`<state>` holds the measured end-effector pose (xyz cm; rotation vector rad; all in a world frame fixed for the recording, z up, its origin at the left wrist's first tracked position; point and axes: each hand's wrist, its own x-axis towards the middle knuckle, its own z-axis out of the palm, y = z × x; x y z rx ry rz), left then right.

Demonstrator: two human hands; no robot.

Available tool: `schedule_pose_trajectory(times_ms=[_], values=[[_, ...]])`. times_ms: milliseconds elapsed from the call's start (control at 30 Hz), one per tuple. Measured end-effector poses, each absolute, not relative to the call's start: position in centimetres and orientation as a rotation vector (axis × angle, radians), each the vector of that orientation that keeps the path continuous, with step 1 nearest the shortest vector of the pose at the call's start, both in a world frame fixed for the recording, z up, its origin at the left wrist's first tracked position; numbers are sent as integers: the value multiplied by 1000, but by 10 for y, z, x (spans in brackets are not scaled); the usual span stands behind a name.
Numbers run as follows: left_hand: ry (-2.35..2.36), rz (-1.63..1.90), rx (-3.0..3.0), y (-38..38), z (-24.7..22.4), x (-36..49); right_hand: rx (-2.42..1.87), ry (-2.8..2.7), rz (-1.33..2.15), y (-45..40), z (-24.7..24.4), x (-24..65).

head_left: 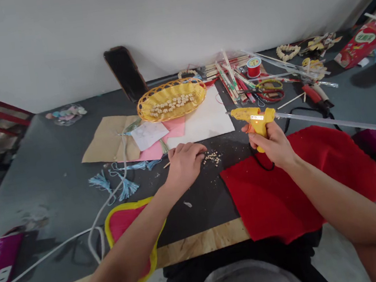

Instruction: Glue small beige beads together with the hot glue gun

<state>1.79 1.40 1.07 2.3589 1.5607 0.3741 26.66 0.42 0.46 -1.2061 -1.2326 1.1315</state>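
My right hand is wrapped round the handle of a yellow glue gun, its nozzle pointing left and a long clear glue stick sticking out of its back. Near the middle of the dark table, my left hand has its fingers bent and close together beside a small pile of beige beads. Whatever its fingertips may hold is too small to make out. A thin wooden stick end shows just left of that hand. Behind the hands stands a yellow woven basket with small beige pieces in it.
Red cloth lies under my right forearm. Blue tassels and a white cable are at left. A phone leans on the wall. Red thread, scissors, pliers and a red carton stand or lie at right.
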Motion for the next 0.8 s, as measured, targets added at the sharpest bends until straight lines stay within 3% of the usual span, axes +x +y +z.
schedule_pose_trajectory(times_ms=[800], values=[[1316,331,2626,12,9,32,-1234,-1229,1172,5,2,268]])
